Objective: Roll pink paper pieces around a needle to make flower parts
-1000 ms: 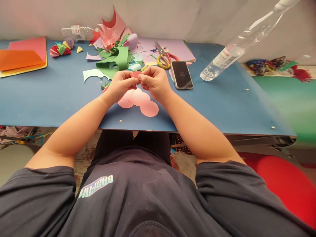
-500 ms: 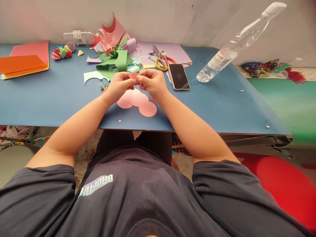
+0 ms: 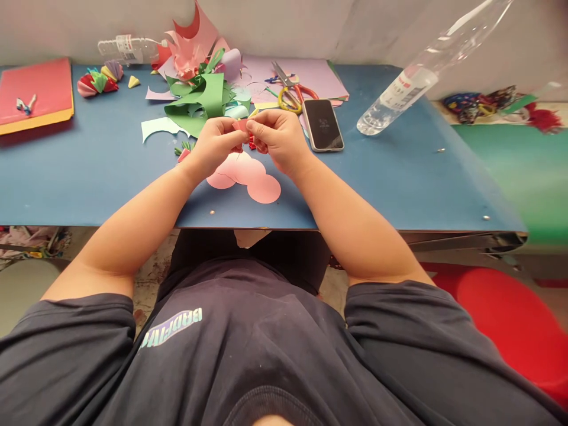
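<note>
My left hand (image 3: 220,142) and my right hand (image 3: 278,141) meet over the blue table. Both are closed in a pinch on a small piece of red-pink paper (image 3: 240,125) held between them. Its lower part is hidden by my fingers. Just below them lie several overlapping pink paper circles (image 3: 263,188). A bit of red paper (image 3: 252,142) shows behind my right fingers. Beside my left wrist is a small pink-and-green paper piece (image 3: 183,152).
Paper scraps (image 3: 208,97) are heaped behind my hands. Scissors (image 3: 289,89) lie on lilac sheets (image 3: 319,76). A phone (image 3: 323,125) and a tilted water bottle (image 3: 397,97) are to the right. Folded paper pieces (image 3: 98,81) and red sheets (image 3: 47,77) are on the left.
The orange sheets at the far left are gone from view; red sheets with a small white-and-blue item show there. The view has shifted slightly. Both hands keep their pinch on the paper.
</note>
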